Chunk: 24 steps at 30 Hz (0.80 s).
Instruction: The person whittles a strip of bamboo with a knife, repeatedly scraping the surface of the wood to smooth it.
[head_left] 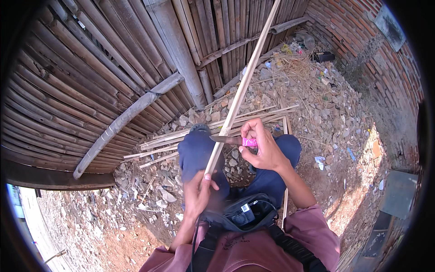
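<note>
A long pale bamboo strip [235,104] runs slanting up and away from my lap toward the far wall. Its near end is gripped by my left hand [197,192], thumb lying along the strip. In my right hand [266,149] is a knife [226,139], held by its handle with a bright pink wrapping showing between the fingers. The dark blade points left and meets the strip above my left knee; whether it cuts into the strip I cannot tell. Several similar strips [165,146] lie on the ground beyond my knees.
A bamboo-slat wall [104,68] with round poles rises at left and ahead; a brick wall [349,27] stands at right. Rubble and litter [312,86] cover the ground. An open black pouch [226,217] with a device inside sits at my waist.
</note>
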{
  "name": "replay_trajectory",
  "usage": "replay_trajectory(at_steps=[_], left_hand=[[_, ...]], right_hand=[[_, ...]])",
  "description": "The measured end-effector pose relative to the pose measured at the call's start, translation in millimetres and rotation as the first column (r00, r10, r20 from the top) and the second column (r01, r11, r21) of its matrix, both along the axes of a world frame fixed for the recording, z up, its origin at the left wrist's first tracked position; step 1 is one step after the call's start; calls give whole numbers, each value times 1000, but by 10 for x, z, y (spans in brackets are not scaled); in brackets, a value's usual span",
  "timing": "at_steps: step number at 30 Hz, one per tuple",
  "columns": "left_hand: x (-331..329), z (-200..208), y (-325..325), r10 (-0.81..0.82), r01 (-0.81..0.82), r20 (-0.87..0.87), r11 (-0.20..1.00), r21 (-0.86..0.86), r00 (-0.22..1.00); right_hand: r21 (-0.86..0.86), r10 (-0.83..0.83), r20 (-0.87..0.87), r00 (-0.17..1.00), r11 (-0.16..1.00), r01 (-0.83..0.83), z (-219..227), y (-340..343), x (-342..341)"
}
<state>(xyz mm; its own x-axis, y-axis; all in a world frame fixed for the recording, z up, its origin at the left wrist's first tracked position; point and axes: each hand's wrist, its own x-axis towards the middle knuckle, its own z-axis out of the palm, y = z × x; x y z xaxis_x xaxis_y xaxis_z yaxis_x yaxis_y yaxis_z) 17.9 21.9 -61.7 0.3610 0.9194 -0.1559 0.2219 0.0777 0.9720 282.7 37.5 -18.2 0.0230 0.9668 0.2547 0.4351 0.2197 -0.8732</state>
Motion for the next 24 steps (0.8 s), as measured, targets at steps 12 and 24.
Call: replay_trajectory(at_steps=[12,24], left_hand=[[-86,29,-8,58,8,258,969,-247,964],[67,191,-5,114,-116,120,993,11,986]], right_hand=[[123,6,296,955,991,-44,114,-277,-140],[-36,12,406,914,999,3,-155,-143,-153]])
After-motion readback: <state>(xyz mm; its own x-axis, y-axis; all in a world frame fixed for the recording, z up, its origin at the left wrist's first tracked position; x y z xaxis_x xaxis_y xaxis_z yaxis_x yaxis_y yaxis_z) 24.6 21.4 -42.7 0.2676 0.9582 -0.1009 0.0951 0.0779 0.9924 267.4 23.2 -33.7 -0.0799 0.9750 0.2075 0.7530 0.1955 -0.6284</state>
